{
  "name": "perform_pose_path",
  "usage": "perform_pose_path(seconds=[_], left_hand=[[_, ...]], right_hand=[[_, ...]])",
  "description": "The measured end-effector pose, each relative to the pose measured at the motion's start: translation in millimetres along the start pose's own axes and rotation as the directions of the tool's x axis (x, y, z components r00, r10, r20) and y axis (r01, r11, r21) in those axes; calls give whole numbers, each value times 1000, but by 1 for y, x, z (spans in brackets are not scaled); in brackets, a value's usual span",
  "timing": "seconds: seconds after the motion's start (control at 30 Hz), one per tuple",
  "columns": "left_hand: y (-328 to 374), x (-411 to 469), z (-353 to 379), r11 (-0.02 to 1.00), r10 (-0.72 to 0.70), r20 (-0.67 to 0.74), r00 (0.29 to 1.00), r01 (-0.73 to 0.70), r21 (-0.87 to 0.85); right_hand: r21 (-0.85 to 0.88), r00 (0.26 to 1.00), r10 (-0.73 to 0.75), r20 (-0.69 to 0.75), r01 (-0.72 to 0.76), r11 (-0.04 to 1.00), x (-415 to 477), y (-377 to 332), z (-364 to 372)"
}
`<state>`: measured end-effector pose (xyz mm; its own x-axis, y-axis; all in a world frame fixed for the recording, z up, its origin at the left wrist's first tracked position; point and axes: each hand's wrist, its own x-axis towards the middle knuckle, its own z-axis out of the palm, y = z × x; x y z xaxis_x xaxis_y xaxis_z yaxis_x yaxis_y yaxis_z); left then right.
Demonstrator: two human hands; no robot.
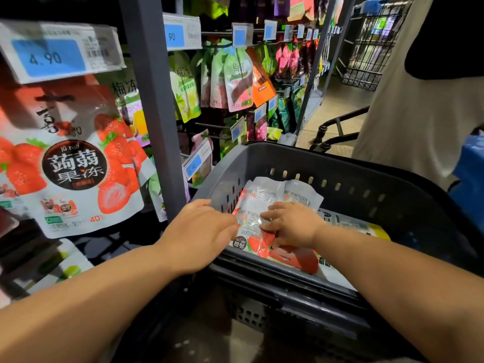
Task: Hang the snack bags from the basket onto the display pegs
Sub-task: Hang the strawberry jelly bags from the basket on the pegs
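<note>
Both hands were down in the basket (262,158). Left hand (199,231) sat at the left edge of the bags (264,192), knuckles up and fingers bent down over that edge; whether they gripped it I could not tell, since the fingertips were hidden. Right hand (293,224) lay on the top bag with fingers fairly straight and spread, pointing left and pressing the clear wrapper, not curled round it.

The bags lay flat in a loose stack on the basket floor, mostly back side up, with red strawberry print showing at the near end. Another pack (377,229) with a yellow edge lay just beside them on the right. The basket was grey with slotted walls and stood close against the rack.

Left of it rose a grey post (154,100). On the near side of the post hung a large strawberry bag (73,163) under a blue price tag (52,56) reading 4.90. Past the post, dark pegs (207,125) stuck out from the rack, and green pouches (235,77) hung in a row from the upper ones, each row with small blue tags.

At the right edge stood a person (406,113) in a pale shirt, and a wire cart (372,48) stood farther down the aisle.
</note>
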<state>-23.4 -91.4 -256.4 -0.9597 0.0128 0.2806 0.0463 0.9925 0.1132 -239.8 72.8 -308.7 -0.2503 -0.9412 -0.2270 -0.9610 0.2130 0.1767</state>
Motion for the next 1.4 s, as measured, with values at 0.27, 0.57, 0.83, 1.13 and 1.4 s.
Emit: perform_pose_path(seconds=[0.27, 0.57, 0.83, 1.13, 1.4], left_hand=[[-1, -1, 1, 1000, 12, -20, 1000, -12, 11], [-1, -2, -1, 1000, 10, -19, 1000, -11, -18], [-1, -3, 0, 1000, 8, -4, 1000, -8, -22], [-3, -4, 2, 1000, 15, -18, 1000, -15, -18], [0, -5, 0, 1000, -2, -16, 1000, 1, -30]], right_hand=[[123, 979, -79, -186, 103, 987, 2, -14, 6], [229, 987, 140, -79, -119, 966, -3, -3, -10], [354, 951, 308, 17, -294, 888, -33, 20, -29], [518, 885, 437, -159, -302, 801, -63, 38, -46], [693, 670, 654, -350, -284, 662, -61, 36, -57]])
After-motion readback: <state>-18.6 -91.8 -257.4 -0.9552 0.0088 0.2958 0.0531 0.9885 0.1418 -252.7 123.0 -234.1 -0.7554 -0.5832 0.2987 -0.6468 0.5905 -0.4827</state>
